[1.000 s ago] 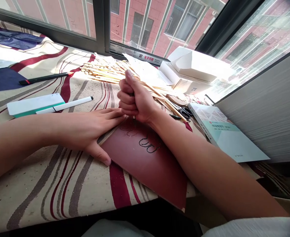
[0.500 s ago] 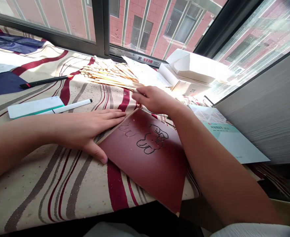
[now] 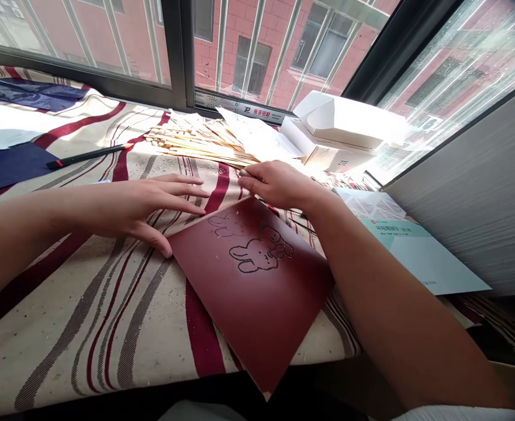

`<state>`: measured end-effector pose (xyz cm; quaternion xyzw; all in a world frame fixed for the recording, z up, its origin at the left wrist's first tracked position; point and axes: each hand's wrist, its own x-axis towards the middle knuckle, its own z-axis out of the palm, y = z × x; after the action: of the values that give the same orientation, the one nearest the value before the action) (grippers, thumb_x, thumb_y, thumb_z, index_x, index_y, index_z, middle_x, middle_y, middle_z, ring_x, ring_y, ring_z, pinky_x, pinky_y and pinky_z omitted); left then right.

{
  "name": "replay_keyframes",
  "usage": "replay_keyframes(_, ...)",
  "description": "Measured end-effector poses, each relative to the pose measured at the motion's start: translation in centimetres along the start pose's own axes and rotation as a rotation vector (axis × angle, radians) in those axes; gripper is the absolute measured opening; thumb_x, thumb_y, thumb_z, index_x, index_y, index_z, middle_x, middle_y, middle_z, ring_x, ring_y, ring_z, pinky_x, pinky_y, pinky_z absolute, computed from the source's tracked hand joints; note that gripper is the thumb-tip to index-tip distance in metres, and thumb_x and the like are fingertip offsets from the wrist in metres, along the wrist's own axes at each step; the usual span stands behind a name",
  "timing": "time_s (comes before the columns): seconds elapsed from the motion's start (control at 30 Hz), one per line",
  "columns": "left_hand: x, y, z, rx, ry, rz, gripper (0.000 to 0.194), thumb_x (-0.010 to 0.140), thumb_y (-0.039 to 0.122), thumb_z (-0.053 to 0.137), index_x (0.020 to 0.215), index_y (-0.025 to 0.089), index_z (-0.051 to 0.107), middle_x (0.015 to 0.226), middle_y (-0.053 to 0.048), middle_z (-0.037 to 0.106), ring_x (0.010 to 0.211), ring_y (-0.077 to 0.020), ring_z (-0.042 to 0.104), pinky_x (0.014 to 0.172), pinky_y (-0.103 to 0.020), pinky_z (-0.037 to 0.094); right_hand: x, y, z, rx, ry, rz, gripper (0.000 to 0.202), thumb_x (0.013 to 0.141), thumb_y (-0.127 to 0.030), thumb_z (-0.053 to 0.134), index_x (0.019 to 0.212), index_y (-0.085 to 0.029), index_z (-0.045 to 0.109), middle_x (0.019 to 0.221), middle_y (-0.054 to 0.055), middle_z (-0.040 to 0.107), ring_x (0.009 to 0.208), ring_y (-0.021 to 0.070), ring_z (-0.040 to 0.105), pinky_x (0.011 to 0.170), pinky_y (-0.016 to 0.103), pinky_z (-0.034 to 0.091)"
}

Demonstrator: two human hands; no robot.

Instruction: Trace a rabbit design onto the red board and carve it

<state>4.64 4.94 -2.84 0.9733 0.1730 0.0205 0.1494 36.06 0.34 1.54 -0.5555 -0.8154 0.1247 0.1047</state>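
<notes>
We hold our left hand [image 3: 147, 202] with fingers apart, its thumb at the left corner of the red board [image 3: 248, 298]. The board, drawn with rabbits, lies slantwise at the table's [image 3: 152, 327] near edge, one corner jutting past it. Our right hand [image 3: 279, 184], at the board's far corner, has its fingers clamped on a small tool [image 3: 242, 173], mostly hidden. Toward the table's far right corner stands a white box [image 3: 340, 156] marked ZTE; we cannot see into it. Sticks [image 3: 196, 140] lie left of it, along the far edge.
</notes>
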Motion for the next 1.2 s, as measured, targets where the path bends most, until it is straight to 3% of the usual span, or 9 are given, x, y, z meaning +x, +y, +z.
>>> replay_keyframes(0.23, 0.5, -0.1, -0.9, 0.107, 0.109, 0.01, 0.075, 0.092, 0.092, 0.051, 0.128, 0.032, 0.08, 0.152, 0.004, 0.07, 0.149, -0.0271, 0.05, 0.129, -0.048, 0.039, 0.0, 1.2, -0.6, -0.065, -0.071, 0.077, 0.041, 0.107, -0.04, 0.058, 0.07, -0.023, 0.053, 0.074, 0.006, 0.062, 0.071, 0.0204, 0.048, 0.072, 0.037, 0.032)
replay_keyframes(0.4, 0.4, -0.3, -1.4, 0.241, 0.155, -0.145, 0.084, 0.106, 0.082, 0.035, 0.128, 0.012, 0.076, 0.142, -0.007, 0.074, 0.139, -0.0242, 0.051, 0.128, -0.047, 0.036, -0.4, 1.2, -1.3, -0.193, -0.115, 0.147, 0.041, 0.11, -0.04, 0.051, 0.077, -0.02, 0.064, 0.083, 0.008, 0.07, 0.071, 0.0193, 0.052, 0.072, 0.037, 0.035)
replay_keyframes(0.5, 0.4, -0.3, -1.2, 0.311, 0.162, -0.169, 0.078, 0.113, 0.07, 0.027, 0.134, 0.01, 0.073, 0.142, -0.01, 0.072, 0.139, -0.0245, 0.049, 0.127, -0.049, 0.037, -0.7, 0.7, -1.9, -0.238, -0.148, 0.195, 0.039, 0.111, -0.038, 0.049, 0.083, -0.019, 0.069, 0.088, 0.008, 0.072, 0.074, 0.0197, 0.055, 0.073, 0.037, 0.037)
replay_keyframes(0.6, 0.7, 2.5, -1.0, 0.361, 0.214, -0.153, 0.063, 0.113, 0.059, 0.034, 0.13, 0.016, 0.076, 0.13, -0.008, 0.075, 0.128, -0.026, 0.055, 0.119, -0.048, 0.043, -0.9, 0.4, -2.3, -0.243, -0.128, 0.197, 0.04, 0.111, -0.037, 0.05, 0.081, -0.019, 0.07, 0.082, 0.008, 0.069, 0.073, 0.0194, 0.054, 0.072, 0.037, 0.037)
replay_keyframes(0.7, 1.2, 8.6, -0.2, 0.255, 0.214, -0.054, 0.043, 0.113, 0.045, 0.042, 0.12, 0.02, 0.077, 0.125, -0.004, 0.072, 0.115, -0.0232, 0.061, 0.106, -0.04, 0.05, -0.8, 0.6, -2.2, -0.184, -0.058, 0.166, 0.038, 0.109, -0.034, 0.056, 0.076, -0.019, 0.064, 0.075, 0.006, 0.065, 0.068, 0.0168, 0.051, 0.07, 0.036, 0.037)
replay_keyframes(0.8, 1.8, 14.1, 1.7, 0.112, 0.112, 0.283, 0.045, 0.109, 0.051, 0.054, 0.138, 0.02, 0.069, 0.142, -0.007, 0.071, 0.125, -0.0267, 0.065, 0.109, -0.04, 0.052, -0.7, 0.8, -1.6, 0.174, 0.058, 0.084, 0.037, 0.111, -0.032, 0.054, 0.077, -0.02, 0.056, 0.074, 0.003, 0.065, 0.06, 0.0121, 0.051, 0.063, 0.031, 0.04)
replay_keyframes(0.87, 2.0, 15.8, 3.0, 0.111, 0.093, 0.331, 0.054, 0.106, 0.047, 0.06, 0.15, 0.015, 0.061, 0.157, -0.009, 0.065, 0.138, -0.0296, 0.061, 0.12, -0.043, 0.046, -0.6, 0.6, -1.0, 0.53, 0.163, 0.003, 0.037, 0.114, -0.034, 0.05, 0.079, -0.021, 0.053, 0.07, 0.0, 0.06, 0.053, 0.0092, 0.048, 0.053, 0.028, 0.037)
replay_keyframes(1.03, 1.8, 15.2, 3.4, 0.153, 0.076, 0.32, 0.057, 0.105, 0.042, 0.06, 0.157, 0.018, 0.058, 0.162, -0.008, 0.062, 0.142, -0.0307, 0.062, 0.12, -0.045, 0.046, -0.3, -0.9, 0.2, 1.153, 0.311, -0.18, 0.035, 0.112, -0.04, 0.059, 0.083, -0.021, 0.057, 0.061, -0.009, 0.037, 0.046, 0.0064, 0.027, 0.043, 0.022, 0.023)
replay_keyframes(1.2, 1.3, 14.4, 2.5, 0.197, 0.074, 0.369, 0.054, 0.101, 0.038, 0.061, 0.152, 0.019, 0.064, 0.16, -0.006, 0.064, 0.136, -0.0291, 0.068, 0.113, -0.041, 0.054, 1.1, -1.8, 1.5, 1.477, 0.33, -0.088, 0.058, 0.108, -0.061, 0.058, 0.07, -0.024, 0.035, 0.056, -0.012, 0.023, 0.045, 0.0053, 0.009, 0.041, 0.023, 0.008)
